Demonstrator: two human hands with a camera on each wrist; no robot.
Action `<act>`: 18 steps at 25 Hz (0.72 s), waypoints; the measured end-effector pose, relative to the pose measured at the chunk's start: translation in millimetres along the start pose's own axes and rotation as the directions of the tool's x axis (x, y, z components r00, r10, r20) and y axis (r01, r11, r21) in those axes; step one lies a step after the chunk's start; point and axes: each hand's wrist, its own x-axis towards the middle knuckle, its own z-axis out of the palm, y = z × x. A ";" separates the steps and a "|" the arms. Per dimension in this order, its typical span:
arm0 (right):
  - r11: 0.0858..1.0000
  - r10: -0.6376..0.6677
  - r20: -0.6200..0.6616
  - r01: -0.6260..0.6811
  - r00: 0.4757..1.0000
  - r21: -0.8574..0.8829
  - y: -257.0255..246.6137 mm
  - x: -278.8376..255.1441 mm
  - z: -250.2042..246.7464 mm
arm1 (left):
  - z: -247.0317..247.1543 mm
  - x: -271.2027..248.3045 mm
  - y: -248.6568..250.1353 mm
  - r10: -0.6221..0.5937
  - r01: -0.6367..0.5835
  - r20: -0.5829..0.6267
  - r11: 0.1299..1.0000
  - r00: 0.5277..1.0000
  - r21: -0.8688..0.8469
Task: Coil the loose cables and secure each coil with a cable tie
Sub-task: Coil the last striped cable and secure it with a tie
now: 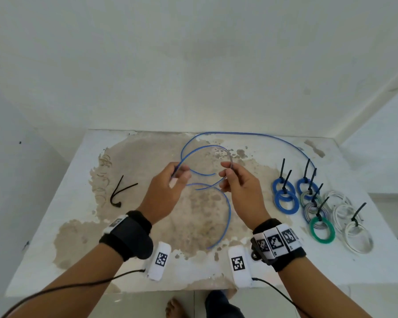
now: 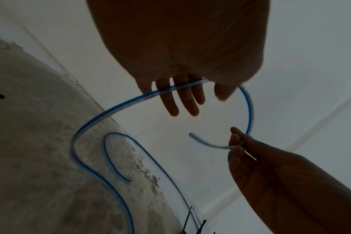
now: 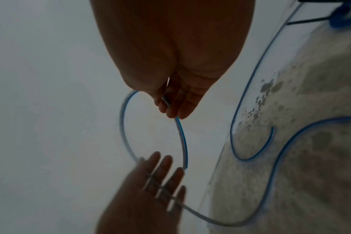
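I hold a loose blue cable (image 1: pixel 207 146) above the stained table (image 1: pixel 74 203), and it arcs in one loop between my hands. My left hand (image 1: pixel 179 177) keeps it between thumb and nearly straight fingers (image 2: pixel 182 98). Near one cable end, my right hand (image 1: pixel 226 175) pinches it between thumb and fingertips (image 3: pixel 170 109). The cable's tail (image 1: pixel 226 210) curves down to the tabletop. A second loose blue cable (image 1: pixel 251 134) lies along the table's far edge. Two black cable ties (image 1: pixel 122 191) lie loose at the left.
Several tied coils lie at the right: blue (image 1: pixel 285 199), green (image 1: pixel 322 230) and white (image 1: pixel 359 237), each with a black tie sticking up. Two white marker tags (image 1: pixel 159 260) lie near the front edge. A bare foot (image 1: pixel 175 306) shows below the table. Walls close the back.
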 end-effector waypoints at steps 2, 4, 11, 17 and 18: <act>0.986 0.067 -0.008 -0.065 0.998 0.155 -12.3 0.7 4.5 | 4.0 -2.2 -3.4 -0.006 0.012 0.087 0.998 0.996 -0.061; 0.951 0.127 0.009 -0.124 0.992 0.284 -20.8 1.2 10.0 | 9.7 -1.4 -4.2 -0.027 0.042 0.112 0.989 0.993 -0.141; 0.803 0.361 0.158 -0.393 0.919 0.449 -13.2 -11.6 24.9 | 13.1 -0.8 12.2 -0.221 0.237 0.091 0.843 0.971 -0.482; 0.894 0.396 0.171 -0.421 0.902 0.152 -4.6 -16.9 19.9 | 17.8 -0.4 18.6 -0.288 0.347 0.194 0.794 0.938 -0.499; 0.916 0.357 0.127 -0.374 0.925 0.145 -5.3 -14.4 17.6 | 19.5 0.5 18.0 -0.291 0.344 0.184 0.826 0.939 -0.447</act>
